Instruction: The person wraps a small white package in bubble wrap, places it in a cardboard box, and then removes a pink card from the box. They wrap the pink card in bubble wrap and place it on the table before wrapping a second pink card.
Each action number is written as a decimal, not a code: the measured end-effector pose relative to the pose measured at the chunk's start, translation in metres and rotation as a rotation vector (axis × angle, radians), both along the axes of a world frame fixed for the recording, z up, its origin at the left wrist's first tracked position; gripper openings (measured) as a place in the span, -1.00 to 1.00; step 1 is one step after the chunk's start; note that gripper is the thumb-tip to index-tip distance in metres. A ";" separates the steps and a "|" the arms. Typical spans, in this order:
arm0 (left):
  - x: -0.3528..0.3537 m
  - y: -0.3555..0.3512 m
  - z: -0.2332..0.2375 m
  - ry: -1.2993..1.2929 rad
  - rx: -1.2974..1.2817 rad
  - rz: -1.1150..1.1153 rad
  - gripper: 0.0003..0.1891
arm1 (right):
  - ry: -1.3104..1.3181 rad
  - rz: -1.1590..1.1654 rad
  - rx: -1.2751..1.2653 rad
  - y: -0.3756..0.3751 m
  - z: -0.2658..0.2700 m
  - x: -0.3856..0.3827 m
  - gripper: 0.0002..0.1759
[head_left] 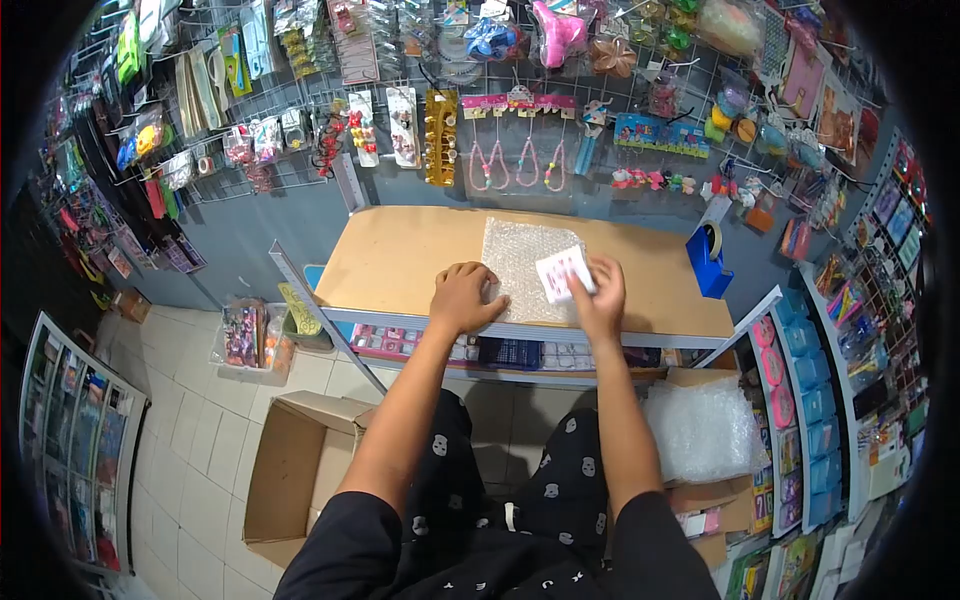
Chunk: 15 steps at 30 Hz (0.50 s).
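Observation:
A sheet of bubble wrap (pixel 520 250) lies flat on the wooden tabletop (pixel 390 250) in front of me. My left hand (pixel 468 298) rests at the sheet's left edge, palm down, with the thumb apart from the fingers and nothing visible in it. My right hand (pixel 603 298) grips a small white card with red and pink printing (pixel 563 273) between thumb and fingers, over the right side of the bubble wrap. The print is blurred and I cannot read it.
A blue tape dispenser (pixel 709 262) stands at the table's right end. An open cardboard box (pixel 290 470) sits on the floor at left; a stack of bubble wrap (pixel 703 428) is at right. Packaged goods hang on the wall grid behind, including beaded pink straps (pixel 518 160).

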<state>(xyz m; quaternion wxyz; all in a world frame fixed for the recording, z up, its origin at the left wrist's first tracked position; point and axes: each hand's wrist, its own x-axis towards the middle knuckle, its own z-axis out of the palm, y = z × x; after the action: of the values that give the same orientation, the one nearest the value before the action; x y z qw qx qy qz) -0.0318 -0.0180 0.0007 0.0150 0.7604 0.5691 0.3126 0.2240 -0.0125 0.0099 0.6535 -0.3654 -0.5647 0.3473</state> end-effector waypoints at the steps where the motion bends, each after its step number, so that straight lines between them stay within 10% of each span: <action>1: 0.001 0.000 0.001 0.002 0.004 0.004 -0.54 | 0.033 0.025 -0.121 0.013 0.011 -0.008 -0.47; 7: 0.000 0.002 -0.001 -0.024 -0.004 0.003 -0.52 | -0.978 -0.181 -0.123 0.044 0.002 0.003 -0.49; 15: 0.000 0.004 -0.001 0.004 -0.049 0.008 -0.43 | -0.961 0.011 0.270 0.048 -0.013 0.015 -0.44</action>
<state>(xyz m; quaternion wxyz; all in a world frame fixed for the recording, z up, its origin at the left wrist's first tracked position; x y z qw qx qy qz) -0.0320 -0.0142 -0.0001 0.0315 0.7583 0.5795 0.2970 0.2394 0.0357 -0.0029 0.3592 -0.3933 -0.8437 0.0670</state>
